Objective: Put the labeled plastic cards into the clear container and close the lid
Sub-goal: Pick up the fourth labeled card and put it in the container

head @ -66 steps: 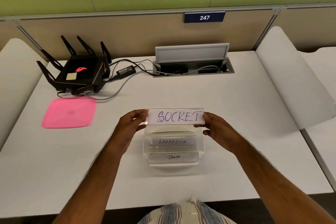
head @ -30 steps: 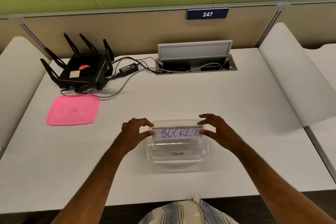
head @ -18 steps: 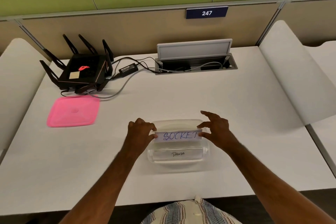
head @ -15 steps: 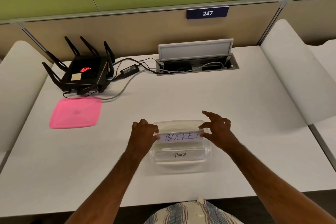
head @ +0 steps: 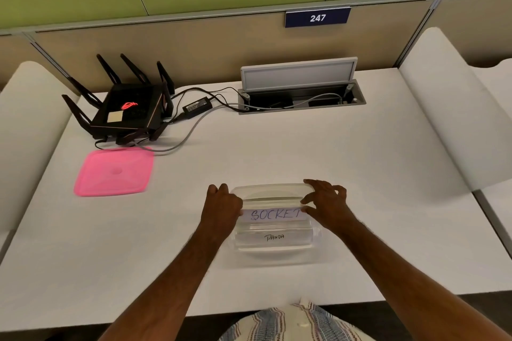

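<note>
A clear container (head: pixel 273 253) stands open on the white desk near its front edge. Inside its opening sits a card labelled SOCKET (head: pixel 274 214), held at its two ends: my left hand (head: pixel 221 206) grips the left end and my right hand (head: pixel 327 203) pinches the right end with the fingertips. In front of it in the container lies a card labelled PANDA (head: pixel 274 237). The pink lid (head: pixel 115 171) lies flat on the desk at the left, apart from the container.
A black router (head: pixel 126 109) with antennas stands at the back left, its cables running to an open cable box (head: pixel 300 97) at the back middle. White curved dividers (head: pixel 443 108) flank the desk on both sides.
Both hands have lowered the SOCKET card from above the container down into it. It now covers the LABRADOR card seen earlier.
</note>
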`<act>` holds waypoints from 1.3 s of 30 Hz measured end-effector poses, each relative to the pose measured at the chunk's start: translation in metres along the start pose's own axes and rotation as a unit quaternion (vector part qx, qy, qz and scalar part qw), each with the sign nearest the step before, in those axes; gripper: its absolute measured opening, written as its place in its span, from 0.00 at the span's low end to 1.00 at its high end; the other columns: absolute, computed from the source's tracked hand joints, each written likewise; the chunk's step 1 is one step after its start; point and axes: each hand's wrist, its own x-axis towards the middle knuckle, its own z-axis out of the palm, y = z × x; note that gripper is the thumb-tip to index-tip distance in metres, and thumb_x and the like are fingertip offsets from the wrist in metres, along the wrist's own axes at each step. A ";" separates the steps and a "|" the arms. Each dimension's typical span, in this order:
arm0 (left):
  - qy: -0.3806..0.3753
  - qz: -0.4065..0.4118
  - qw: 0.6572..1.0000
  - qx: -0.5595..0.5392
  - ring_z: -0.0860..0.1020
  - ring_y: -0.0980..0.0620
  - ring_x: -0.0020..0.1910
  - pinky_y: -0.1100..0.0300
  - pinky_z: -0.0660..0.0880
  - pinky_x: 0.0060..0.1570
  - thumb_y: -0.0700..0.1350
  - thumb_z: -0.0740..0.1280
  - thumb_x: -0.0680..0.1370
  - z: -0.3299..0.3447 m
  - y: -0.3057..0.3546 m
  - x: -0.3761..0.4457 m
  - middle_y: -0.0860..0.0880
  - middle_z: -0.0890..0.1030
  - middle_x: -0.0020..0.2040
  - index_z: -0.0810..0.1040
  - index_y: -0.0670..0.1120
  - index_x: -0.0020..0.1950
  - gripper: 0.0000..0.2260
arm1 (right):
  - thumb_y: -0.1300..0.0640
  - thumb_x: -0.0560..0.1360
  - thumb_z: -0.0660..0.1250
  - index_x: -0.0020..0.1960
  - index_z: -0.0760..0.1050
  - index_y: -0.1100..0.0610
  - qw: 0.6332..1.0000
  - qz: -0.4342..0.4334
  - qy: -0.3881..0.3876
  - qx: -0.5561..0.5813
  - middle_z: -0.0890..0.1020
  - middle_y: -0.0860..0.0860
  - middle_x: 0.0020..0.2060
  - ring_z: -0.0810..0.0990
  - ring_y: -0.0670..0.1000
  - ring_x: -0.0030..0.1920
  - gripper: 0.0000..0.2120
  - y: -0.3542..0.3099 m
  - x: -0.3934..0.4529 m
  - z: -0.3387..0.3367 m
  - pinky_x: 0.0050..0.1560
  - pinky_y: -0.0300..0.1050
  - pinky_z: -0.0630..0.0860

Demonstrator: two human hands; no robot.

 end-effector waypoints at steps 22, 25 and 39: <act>0.202 -0.161 0.903 -0.344 0.76 0.51 0.48 0.55 0.76 0.47 0.47 0.73 0.77 0.005 -0.006 -0.024 0.55 0.75 0.55 0.76 0.51 0.57 0.10 | 0.35 0.78 0.63 0.64 0.62 0.46 0.973 0.101 0.071 0.194 0.79 0.43 0.39 0.79 0.44 0.38 0.22 0.020 -0.017 0.000 0.45 0.47 0.74; 0.139 -0.248 0.870 -0.403 0.80 0.51 0.46 0.55 0.77 0.44 0.53 0.70 0.80 0.016 -0.011 -0.031 0.55 0.78 0.51 0.77 0.51 0.57 0.10 | 0.35 0.81 0.58 0.65 0.64 0.47 0.968 0.119 -0.002 0.220 0.80 0.49 0.32 0.83 0.48 0.35 0.20 0.018 -0.020 -0.003 0.40 0.48 0.79; 0.051 -0.273 0.787 -0.552 0.86 0.48 0.35 0.43 0.84 0.46 0.48 0.66 0.83 0.006 -0.016 -0.010 0.49 0.84 0.42 0.85 0.43 0.48 0.12 | 0.44 0.85 0.56 0.65 0.70 0.52 0.972 0.087 -0.003 0.219 0.82 0.48 0.35 0.82 0.52 0.38 0.15 0.004 0.000 -0.021 0.44 0.52 0.79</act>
